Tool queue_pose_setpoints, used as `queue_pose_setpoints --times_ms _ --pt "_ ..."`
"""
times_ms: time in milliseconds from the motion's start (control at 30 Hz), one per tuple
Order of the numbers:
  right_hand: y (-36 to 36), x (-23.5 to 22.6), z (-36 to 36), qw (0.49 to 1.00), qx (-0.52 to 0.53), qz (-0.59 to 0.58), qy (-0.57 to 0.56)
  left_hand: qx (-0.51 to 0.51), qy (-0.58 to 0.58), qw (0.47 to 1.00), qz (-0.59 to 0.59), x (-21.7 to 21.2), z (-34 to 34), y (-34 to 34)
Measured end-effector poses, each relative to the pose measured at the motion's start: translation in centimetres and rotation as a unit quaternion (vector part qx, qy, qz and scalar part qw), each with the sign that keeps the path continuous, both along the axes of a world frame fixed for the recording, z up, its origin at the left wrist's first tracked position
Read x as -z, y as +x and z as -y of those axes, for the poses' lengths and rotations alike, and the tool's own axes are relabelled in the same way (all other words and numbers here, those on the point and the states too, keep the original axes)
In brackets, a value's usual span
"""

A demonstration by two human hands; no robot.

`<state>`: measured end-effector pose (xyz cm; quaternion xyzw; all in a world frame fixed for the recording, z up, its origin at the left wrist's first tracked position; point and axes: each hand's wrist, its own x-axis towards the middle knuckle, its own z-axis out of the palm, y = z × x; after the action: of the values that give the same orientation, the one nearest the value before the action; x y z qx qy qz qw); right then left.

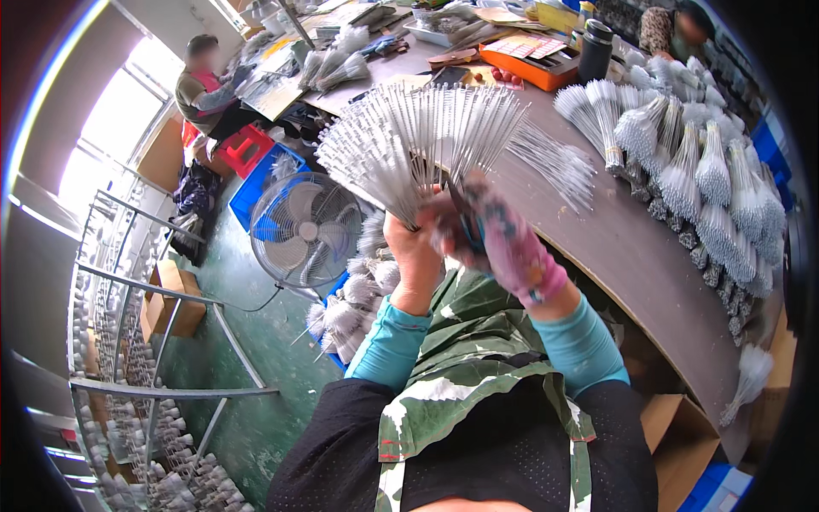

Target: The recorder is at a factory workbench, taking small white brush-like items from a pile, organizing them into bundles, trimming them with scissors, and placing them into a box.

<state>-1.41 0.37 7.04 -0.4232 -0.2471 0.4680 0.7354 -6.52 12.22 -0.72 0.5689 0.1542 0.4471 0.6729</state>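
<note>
My bare left hand [414, 256] is closed around the lower ends of a big fanned bundle of thin wire brushes [418, 128] with whitish bristles. The bristle ends spread upward above the table's near edge. My right hand [508, 243], in a pink patterned glove, is closed on a dark hand tool [465, 209]. Motion blurs this tool, so its exact kind is unclear. Its tip is close to the gathered wire ends beside my left hand. Loose wire brushes [554, 166] lie on the table just right of the bundle.
Brush bundles [717, 166] are piled along the table [636, 243] on the right. An orange box [529, 70] and a black flask [595, 51] stand farther back. A fan [307, 230] and metal rack [171, 392] are on the left. Two other people sit beyond.
</note>
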Motion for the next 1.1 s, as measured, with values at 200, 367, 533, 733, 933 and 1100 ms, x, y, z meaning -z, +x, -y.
queue_pose_setpoints --times_ms 200,367,533,733,933,1100 --pt "1.6 -0.5 -1.9 0.99 0.124 -0.028 -0.056 0.006 0.024 1.0 0.009 0.1 -0.1 0.6" --pt "2.0 0.4 -2.2 0.988 0.128 -0.09 -0.018 0.076 -0.024 0.996 0.045 -0.5 0.4 0.5" --pt "2.0 0.6 -2.1 0.989 0.121 -0.084 -0.013 0.065 0.0 0.997 0.036 -0.9 0.8 0.2" --pt "1.7 0.7 -2.0 0.987 0.139 -0.072 -0.041 0.064 0.025 0.997 0.035 -0.7 0.7 0.0" --pt "1.6 0.2 -1.9 0.985 0.153 -0.061 -0.059 0.048 0.066 0.997 -0.005 -0.3 0.0 0.1" --pt "1.5 0.1 -1.4 0.984 0.167 -0.054 -0.034 0.007 0.108 0.994 -0.027 -0.3 0.6 0.2"
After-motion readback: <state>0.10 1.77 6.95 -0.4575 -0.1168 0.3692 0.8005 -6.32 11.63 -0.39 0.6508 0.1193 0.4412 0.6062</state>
